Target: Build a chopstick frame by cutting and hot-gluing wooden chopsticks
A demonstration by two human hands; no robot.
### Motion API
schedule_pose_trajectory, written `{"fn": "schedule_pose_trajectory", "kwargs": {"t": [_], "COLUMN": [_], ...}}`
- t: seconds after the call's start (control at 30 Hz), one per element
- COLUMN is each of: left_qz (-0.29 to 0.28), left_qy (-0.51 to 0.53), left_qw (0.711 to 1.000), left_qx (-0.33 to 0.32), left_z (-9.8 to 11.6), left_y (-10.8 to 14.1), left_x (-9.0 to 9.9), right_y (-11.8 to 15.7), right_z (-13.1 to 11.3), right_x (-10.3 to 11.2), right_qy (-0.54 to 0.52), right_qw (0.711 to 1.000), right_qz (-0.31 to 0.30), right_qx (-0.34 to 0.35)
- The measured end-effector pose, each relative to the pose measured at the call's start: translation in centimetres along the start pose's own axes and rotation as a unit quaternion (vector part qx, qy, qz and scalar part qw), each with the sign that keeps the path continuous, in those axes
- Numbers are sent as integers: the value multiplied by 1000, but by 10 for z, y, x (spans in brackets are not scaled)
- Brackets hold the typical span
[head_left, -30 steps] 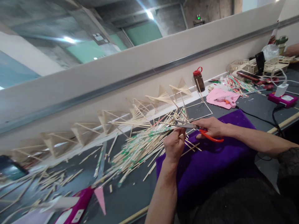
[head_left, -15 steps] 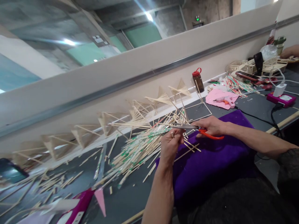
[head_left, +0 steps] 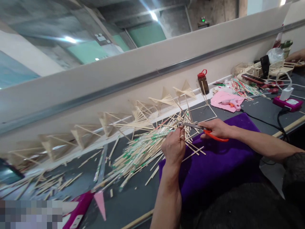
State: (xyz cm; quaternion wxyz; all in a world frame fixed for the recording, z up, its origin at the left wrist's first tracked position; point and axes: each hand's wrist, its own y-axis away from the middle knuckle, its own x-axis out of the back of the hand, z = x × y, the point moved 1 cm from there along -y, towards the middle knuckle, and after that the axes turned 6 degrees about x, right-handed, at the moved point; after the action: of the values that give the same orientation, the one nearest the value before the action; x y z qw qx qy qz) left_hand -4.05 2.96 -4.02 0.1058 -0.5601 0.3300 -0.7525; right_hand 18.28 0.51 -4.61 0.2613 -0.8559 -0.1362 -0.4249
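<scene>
My right hand [head_left: 218, 128] is closed round the red handles of a pair of scissors [head_left: 214, 136], whose metal blades point left. At the blade tips, my left hand [head_left: 173, 145] is closed with its fingertips together; what they pinch is hidden. Just beyond both hands lies a heap of wooden chopsticks [head_left: 143, 152], some in clear and green wrappers. Several loose sticks [head_left: 196, 149] cross one another at the edge of a purple cloth [head_left: 214, 168] below my hands. Behind the scissors stands a square stick frame [head_left: 212, 111] with upright sticks.
Fan-shaped stick models [head_left: 164, 99] line the wall. A brown bottle [head_left: 203, 83] with a red cap stands behind the frame. At right are a glue gun [head_left: 232, 103] on pink paper, a magenta power strip [head_left: 287, 103] with cables, and another person's hand [head_left: 295, 56].
My left hand has turned and its fingertips have risen towards the scissor blades. The blades now tilt down to the right. My right hand has barely moved and keeps the scissors.
</scene>
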Motion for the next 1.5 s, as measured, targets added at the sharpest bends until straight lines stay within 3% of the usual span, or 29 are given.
{"fn": "schedule_pose_trajectory", "kwargs": {"t": [0.17,0.27,0.33,0.4,0.47,0.53,0.63,0.77,0.93,1.17,1.33,1.5], "left_qz": [-4,63,134,166,88,-59,-233,-338,-369,-378,-335,-300], "left_qy": [29,66,89,104,114,91,-16,-74,-104,-42,-88,-127], "left_qw": [1000,996,987,981,988,986,965,932,915,913,920,930], "left_qx": [3,3,12,2,-62,-125,-120,-109,-126,-147,-185,-173], "left_z": [-1,-2,-2,0,4,8,11,14,15,1,-7,-21], "left_y": [-3,-3,2,13,26,38,46,37,25,16,15,14], "left_x": [-4,2,13,25,33,33,23,16,23,22,16,4], "right_y": [0,0,-1,-2,-3,-3,-4,-3,-4,-3,-2,-2], "right_z": [2,6,10,15,19,21,20,18,17,13,12,12], "right_x": [0,5,11,16,20,22,21,17,16,16,15,14], "right_qy": [4,-6,-14,-20,-24,-21,-2,16,12,24,22,16], "right_qw": [1000,1000,999,997,996,995,997,997,997,998,998,999], "right_qz": [7,13,36,62,77,79,67,57,47,29,25,20], "right_qx": [3,-11,-27,-40,-49,-52,-45,-50,-56,-42,-51,-48]}}
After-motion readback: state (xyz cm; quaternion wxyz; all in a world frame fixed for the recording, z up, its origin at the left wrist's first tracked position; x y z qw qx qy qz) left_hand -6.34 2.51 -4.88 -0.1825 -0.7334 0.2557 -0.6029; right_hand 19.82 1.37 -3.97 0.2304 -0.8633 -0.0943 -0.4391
